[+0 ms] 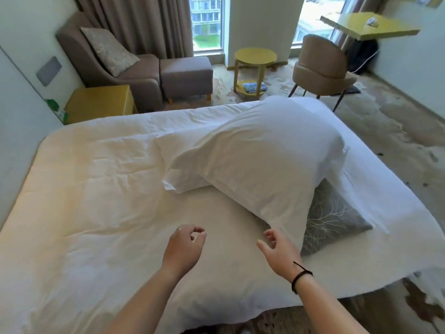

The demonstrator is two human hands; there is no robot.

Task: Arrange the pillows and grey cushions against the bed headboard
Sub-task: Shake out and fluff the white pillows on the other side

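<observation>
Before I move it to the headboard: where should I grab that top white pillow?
Take the top white pillow at its near corner, which overhangs the grey cushion just beyond the right hand. Come from the near side, pinching the loose edge; the left hand could probably steady its left end.

The bed (101, 213) is covered in white matt cloth, creased and softly rumpled, and the large pillow (265, 160) wears the same smooth white cotton-like fabric. The grey cushion (337, 218) beneath it is a matt woven cloth with a pale branch pattern. The armchair (134, 75) and footstool (185, 73) are upholstered in dull brownish fabric, while the round side table (255, 56) has a smooth yellow painted finish.
</observation>
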